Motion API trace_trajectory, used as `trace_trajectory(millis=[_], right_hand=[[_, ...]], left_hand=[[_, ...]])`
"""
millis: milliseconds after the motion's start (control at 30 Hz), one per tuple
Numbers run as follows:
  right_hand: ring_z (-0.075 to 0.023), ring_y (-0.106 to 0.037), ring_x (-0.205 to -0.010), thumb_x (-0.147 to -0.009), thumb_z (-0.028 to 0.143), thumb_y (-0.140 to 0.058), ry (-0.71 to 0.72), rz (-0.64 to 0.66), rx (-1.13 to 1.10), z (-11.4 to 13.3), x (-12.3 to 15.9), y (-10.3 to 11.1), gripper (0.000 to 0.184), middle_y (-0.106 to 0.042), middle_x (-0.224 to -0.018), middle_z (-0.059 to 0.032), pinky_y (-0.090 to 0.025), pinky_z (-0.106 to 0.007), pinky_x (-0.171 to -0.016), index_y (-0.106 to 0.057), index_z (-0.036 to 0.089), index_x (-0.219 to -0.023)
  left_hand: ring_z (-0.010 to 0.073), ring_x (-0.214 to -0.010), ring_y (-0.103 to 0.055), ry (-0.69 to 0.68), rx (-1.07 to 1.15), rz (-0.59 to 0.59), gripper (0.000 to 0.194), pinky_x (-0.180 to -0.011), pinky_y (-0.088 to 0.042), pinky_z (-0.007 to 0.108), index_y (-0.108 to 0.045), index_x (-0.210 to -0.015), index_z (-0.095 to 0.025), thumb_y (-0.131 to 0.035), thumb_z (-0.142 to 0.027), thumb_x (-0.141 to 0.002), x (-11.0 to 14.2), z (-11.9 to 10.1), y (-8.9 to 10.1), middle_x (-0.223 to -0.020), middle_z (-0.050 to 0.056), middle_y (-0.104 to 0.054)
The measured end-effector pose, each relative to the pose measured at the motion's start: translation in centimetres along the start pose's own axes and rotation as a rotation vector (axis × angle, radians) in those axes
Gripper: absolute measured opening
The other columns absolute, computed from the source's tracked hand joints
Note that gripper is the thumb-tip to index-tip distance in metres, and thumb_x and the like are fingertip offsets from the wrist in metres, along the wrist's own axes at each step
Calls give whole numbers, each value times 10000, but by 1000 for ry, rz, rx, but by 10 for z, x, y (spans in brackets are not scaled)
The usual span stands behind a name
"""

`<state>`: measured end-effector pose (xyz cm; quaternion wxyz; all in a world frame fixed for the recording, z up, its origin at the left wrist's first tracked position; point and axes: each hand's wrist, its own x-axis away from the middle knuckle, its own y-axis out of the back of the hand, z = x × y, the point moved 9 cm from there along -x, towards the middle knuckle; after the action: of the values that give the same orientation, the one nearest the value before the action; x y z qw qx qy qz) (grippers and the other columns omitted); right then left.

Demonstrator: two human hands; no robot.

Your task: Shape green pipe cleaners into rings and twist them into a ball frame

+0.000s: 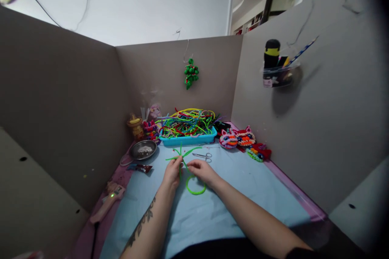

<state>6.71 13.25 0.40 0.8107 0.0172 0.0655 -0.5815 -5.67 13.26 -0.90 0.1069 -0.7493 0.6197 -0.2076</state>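
Several bright green pipe cleaners (192,151), crossed at their middles into a star shape, are pinched between the thumb and fingers of my left hand (173,172). Close beside it on the right, my right hand (203,171) has its fingertips closed on one strand of the same bundle, which slants down toward me. A light green ring (196,193), which looks like bent pipe cleaner, lies on the blue cloth (243,202) just below my hands. Small scissors (203,156) rest beyond my right hand, blades pointing left.
At the back stands a blue tray (188,141) heaped with coloured pipe cleaners. Finished fuzzy figures (228,139) sit at its right. Leftward are a metal dish (142,150) with white bits and a pink glue gun (109,201) with a lit green light. Grey panels (179,54) enclose three sides.
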Motion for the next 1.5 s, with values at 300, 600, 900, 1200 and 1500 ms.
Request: trace_trajectory(millis=[300,600,900,1200,1500], right_hand=[[-45,-396,-378,-613,315,-632,-150,-33,-11,-12,6,-3,229,-592,-564,33,-260,-168,-358,-584,153,-769],[-36,-292,-333,-617,223,-552,-198,-18,57,-4,11,2,109,-418,-383,86,-182,-171,-353,-471,177,-559],[-63,-467,-415,-679,383,-608,-259,179,87,-14,10,9,242,-624,-611,-15,-270,-177,-393,-592,147,-728],[-83,-478,-537,-656,436,-663,-72,-115,-61,1,-3,49,291,-588,-632,-8,-296,-185,-459,-618,152,-703],[-91,-465,-516,-594,383,-711,-83,-44,6,2,1,30,291,-558,-556,22,-306,-218,-499,-626,137,-724]], left_hand=[[70,-535,-450,-54,-8,-14,378,-488,-294,197,-587,-754,-146,-753,-419,-551,-5,3,2,-613,-42,-510],[134,-619,-516,-300,-363,17,282,-599,-366,238,-647,-640,-124,-704,-394,-585,5,-30,-2,-630,22,-604],[102,-520,-449,-276,-467,49,284,-522,-321,224,-616,-626,-131,-676,-408,-595,6,-36,-3,-535,-19,-526],[77,-469,-375,-116,-565,340,263,-486,-246,227,-628,-618,-119,-675,-377,-615,18,-9,-31,-502,-18,-493],[98,-511,-440,-112,-570,415,285,-517,-284,234,-676,-705,-104,-696,-373,-614,20,-1,-36,-567,21,-570]])
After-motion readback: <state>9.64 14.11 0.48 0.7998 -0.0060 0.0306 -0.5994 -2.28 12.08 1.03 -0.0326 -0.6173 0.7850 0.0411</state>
